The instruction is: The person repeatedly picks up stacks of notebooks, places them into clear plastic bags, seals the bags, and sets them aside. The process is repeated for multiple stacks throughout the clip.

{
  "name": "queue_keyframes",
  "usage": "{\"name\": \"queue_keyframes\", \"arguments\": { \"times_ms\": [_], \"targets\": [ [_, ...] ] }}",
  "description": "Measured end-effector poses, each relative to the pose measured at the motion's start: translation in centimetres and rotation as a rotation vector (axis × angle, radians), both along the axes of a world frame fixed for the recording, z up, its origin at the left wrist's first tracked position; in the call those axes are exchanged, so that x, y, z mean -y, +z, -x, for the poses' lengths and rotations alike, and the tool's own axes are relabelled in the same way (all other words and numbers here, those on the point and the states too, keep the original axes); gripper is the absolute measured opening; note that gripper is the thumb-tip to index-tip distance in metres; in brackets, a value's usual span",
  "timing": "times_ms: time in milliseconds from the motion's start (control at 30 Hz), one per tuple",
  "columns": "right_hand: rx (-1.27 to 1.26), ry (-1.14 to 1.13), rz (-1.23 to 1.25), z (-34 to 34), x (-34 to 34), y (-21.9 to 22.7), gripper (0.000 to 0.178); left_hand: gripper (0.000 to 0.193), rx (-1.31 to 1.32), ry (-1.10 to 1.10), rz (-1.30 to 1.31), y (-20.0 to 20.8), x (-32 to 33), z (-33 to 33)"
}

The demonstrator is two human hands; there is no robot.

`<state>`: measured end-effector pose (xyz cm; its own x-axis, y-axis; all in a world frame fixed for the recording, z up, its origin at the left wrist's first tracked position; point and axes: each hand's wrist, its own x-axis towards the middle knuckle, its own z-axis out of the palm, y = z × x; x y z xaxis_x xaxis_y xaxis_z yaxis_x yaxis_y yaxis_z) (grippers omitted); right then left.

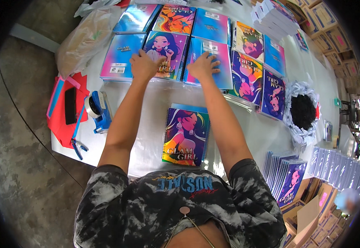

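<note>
My left hand (145,67) rests with fingers spread where a blue-and-pink spiral notebook (116,56) meets a spiral notebook with a long-haired girl on its cover (163,44). Its fingers are apart. To the right, my right hand (204,67) lies open over another blue-and-pink notebook (217,73), its fingertips near a white label. Both hands are on the near row of notebooks, laid side by side in stacks. Closer to my body, a spiral notebook with a pink-haired figure (185,134) lies on the table, a blue edge showing beneath its top.
A blue tape dispenser (99,110), a black phone (70,106) and blue-handled cutters (80,148) lie at the left. A bulging plastic bag (87,43) stands behind them. At the right are a paper-lined container of black material (302,111), upright notebooks (290,182) and cardboard boxes (310,215).
</note>
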<state>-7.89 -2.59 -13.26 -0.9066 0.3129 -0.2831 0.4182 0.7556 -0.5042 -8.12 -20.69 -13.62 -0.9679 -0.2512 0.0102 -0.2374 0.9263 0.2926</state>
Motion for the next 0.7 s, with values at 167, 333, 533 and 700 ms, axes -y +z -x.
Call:
{"name": "queue_keyframes", "arguments": {
  "times_ms": [167,333,533,700],
  "targets": [
    [-0.620,-0.092,1.043,-2.3,-9.5,2.9,0.035,0.106,-0.111,0.088,0.213,-3.8,-2.3,1.9],
    [-0.702,-0.144,1.334,-13.5,-8.2,6.9,0.018,0.072,-0.185,-0.018,0.040,0.5,1.2,2.1],
    [-0.234,-0.294,0.817,-25.8,-5.6,-2.0,0.021,0.030,-0.715,-0.215,-1.029,13.3,0.7,-10.1],
    [-0.176,-0.144,0.507,-26.5,-5.3,-4.3,0.033,0.027,0.044,-0.045,-0.848,4.4,0.2,-20.5]
  ]
}}
